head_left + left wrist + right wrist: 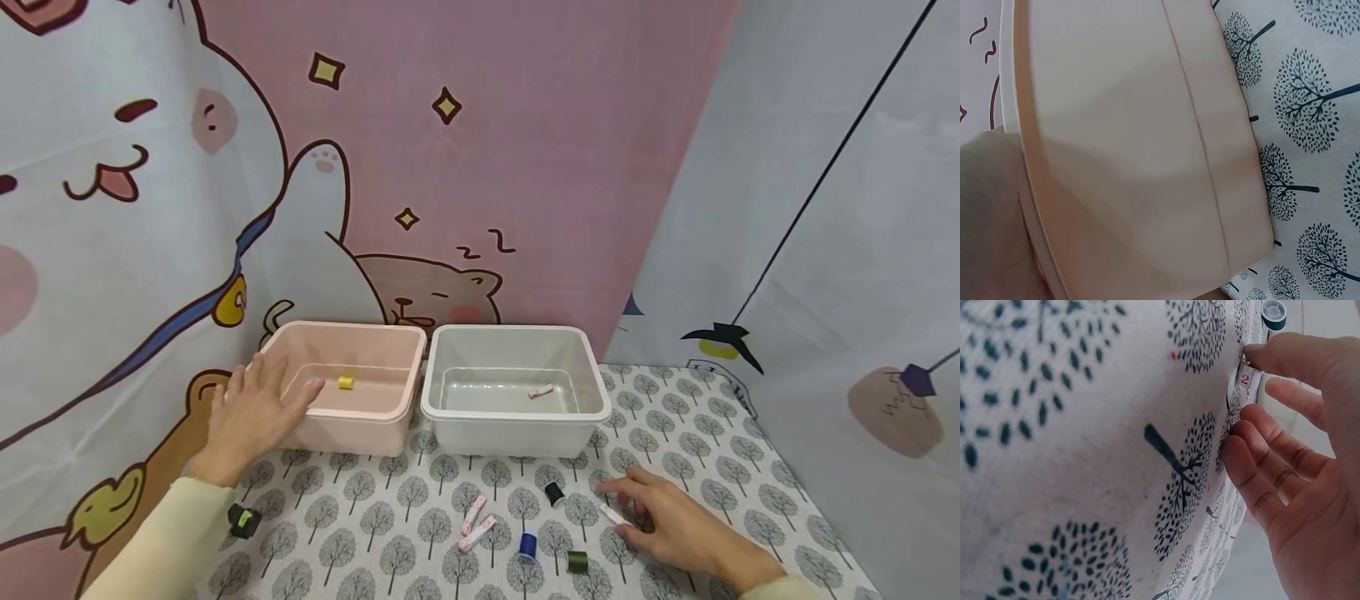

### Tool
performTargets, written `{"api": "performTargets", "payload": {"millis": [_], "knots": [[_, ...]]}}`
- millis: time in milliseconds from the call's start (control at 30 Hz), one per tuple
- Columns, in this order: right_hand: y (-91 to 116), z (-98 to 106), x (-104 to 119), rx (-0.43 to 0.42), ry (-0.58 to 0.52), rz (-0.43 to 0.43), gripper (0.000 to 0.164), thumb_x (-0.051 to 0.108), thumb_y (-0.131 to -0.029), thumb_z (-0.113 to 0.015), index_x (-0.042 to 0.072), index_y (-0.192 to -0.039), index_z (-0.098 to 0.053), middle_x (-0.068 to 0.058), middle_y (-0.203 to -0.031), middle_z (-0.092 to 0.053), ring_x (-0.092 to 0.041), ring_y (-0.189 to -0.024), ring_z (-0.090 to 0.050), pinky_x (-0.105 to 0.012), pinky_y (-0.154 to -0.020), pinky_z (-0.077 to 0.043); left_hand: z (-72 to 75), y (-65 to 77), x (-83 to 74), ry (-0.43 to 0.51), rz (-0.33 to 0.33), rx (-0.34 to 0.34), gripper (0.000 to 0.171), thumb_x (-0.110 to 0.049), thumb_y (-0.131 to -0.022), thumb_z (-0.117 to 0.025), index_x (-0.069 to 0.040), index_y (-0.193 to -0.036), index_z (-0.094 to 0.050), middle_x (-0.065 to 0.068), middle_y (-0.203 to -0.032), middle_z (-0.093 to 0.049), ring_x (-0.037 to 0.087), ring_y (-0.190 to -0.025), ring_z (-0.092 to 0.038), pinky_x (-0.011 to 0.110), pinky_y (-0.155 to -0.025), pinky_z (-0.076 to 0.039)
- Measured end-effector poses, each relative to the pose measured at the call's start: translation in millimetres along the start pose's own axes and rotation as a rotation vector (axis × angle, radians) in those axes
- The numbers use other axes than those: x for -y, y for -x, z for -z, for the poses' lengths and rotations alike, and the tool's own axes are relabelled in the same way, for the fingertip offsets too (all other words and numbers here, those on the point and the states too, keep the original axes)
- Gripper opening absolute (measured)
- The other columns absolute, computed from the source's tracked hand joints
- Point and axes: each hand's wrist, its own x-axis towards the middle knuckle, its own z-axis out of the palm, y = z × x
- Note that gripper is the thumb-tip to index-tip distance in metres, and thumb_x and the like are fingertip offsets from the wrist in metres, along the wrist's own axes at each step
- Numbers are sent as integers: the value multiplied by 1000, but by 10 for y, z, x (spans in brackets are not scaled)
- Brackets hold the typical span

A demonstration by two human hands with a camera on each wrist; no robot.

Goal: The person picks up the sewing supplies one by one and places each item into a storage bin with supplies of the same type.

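My left hand [255, 412] is over the front left of the pink bin [360, 425], fingers spread and holding nothing. Inside that bin lies a yellow thread spool [346, 382]. Low over the cloth, my right hand [667, 521] has its thumb and index finger apart on either side of a small white strip with red print [615, 514]. A red 2 shows on this strip [1246, 379] in the right wrist view, right at the thumb tip; the other fingers are loosely bent. Left of this hand lie a black spool [554, 494], a blue spool [527, 547] and a green spool [577, 562].
The white bin [517, 435] stands right of the pink one, with a similar printed strip [541, 391] inside. Two more strips [477, 533] lie on the tree-patterned cloth [405, 575]. Beside the left sleeve is a small black-and-green object [243, 521]. A printed curtain [540, 167] hangs behind.
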Motion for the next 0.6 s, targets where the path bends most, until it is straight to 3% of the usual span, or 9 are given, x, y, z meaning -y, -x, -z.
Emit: {"api": "performTargets", "payload": {"millis": [333,600], "knots": [[-41,-33,-63,-40,-7,112,41,5,-101,-86,12,-142,-79,13,-100,-64,10,-80,-55,-19,-64,-54,5,-3,-70,-23,35,-4,119,-86,-112,-35,10,-181,-22,47,-186,-8,79,-166,-20,97,-126,-27],[-57,-48,-90,-43,-17,132,36,1,-102,-85,13,-135,-81,13,-99,-66,12,-80,-54,-19,-63,-54,18,-7,76,-36,-10,-26,119,-82,-114,-37,18,-177,-21,48,-184,-16,79,-161,-28,95,-124,-33]]}}
